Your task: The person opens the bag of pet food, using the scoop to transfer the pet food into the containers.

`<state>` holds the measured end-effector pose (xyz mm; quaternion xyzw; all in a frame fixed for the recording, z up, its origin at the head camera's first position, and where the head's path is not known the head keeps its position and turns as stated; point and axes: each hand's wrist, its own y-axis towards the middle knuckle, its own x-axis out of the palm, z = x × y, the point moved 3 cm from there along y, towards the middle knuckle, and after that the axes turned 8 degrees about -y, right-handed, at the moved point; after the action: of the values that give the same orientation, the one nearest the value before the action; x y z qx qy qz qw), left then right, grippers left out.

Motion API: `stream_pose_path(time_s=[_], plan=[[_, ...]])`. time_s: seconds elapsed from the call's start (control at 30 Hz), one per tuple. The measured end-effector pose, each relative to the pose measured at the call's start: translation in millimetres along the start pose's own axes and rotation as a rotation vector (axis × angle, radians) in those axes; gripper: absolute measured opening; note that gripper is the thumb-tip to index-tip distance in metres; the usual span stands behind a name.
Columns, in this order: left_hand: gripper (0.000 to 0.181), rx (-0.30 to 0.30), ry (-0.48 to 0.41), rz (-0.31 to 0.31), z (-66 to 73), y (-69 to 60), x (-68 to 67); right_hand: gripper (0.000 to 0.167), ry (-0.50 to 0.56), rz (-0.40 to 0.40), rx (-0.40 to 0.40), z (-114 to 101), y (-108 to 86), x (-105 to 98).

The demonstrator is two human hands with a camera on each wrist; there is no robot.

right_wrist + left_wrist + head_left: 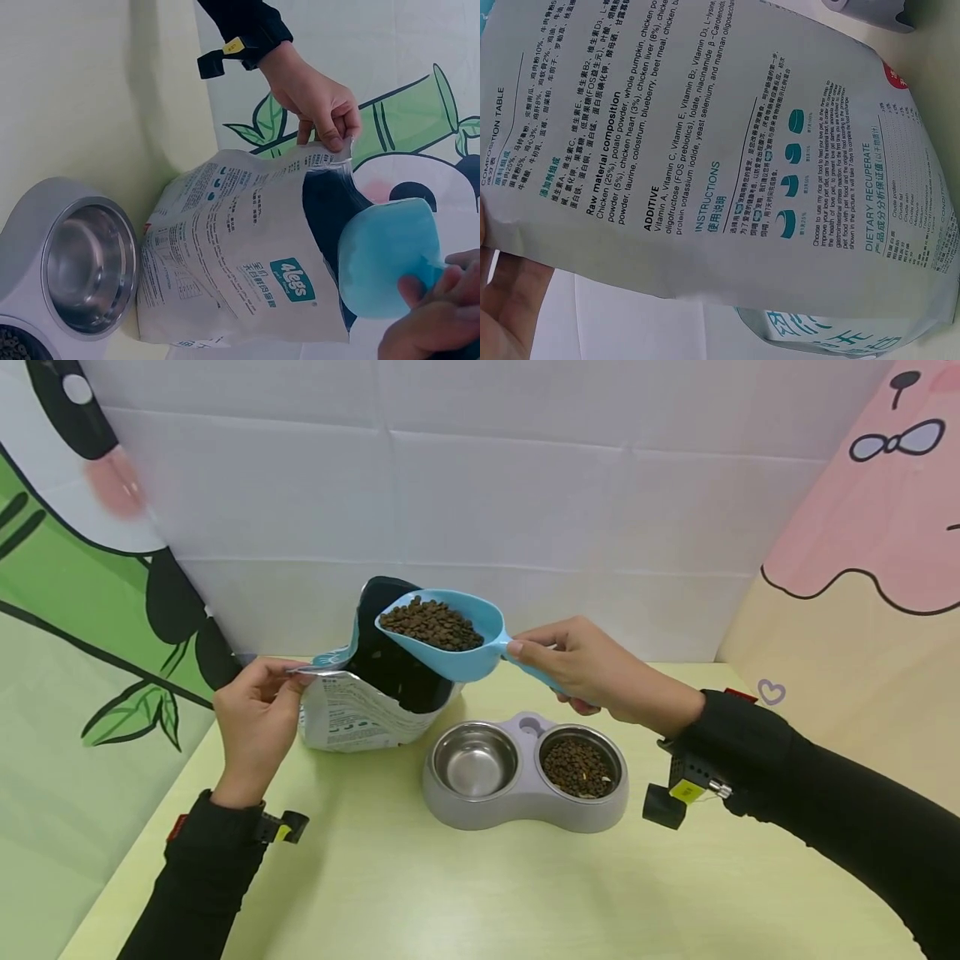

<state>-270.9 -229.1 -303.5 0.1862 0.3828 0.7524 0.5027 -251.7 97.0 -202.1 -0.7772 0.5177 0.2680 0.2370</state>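
My right hand (592, 664) grips the handle of a light blue scoop (468, 660), which is heaped with brown kibble (435, 625). The scoop is over the open mouth of a pet food bag (360, 714), tilted a little. With thumb and fingers my left hand (258, 718) pinches the bag's top left edge. Printed ingredient text covers the bag side (727, 172) in the left wrist view. From the right wrist view, the scoop's blue underside (386, 255) hides part of the bag's dark opening.
In front of the bag stands a grey double bowl holder (525, 806). Its left steel bowl (476, 760) shows bare metal; the right bowl's kibble (577, 768) covers the bottom. Behind the pale table (465, 893) rises a white wall sheet (510, 502), with cartoon panels on both sides.
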Motion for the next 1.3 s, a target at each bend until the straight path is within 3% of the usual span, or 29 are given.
stream_pose_path(time_s=[0.67,1.3], plan=[[0.008,-0.012,0.016,0.005,-0.9,-1.7,0.4,0.035,-0.024,0.080,0.045,4.8,-16.8,-25.5],[0.008,-0.014,0.012,-0.004,-0.7,-2.1,3.1,0.041,-0.050,0.118,0.065,27.0,-26.1,-41.9]])
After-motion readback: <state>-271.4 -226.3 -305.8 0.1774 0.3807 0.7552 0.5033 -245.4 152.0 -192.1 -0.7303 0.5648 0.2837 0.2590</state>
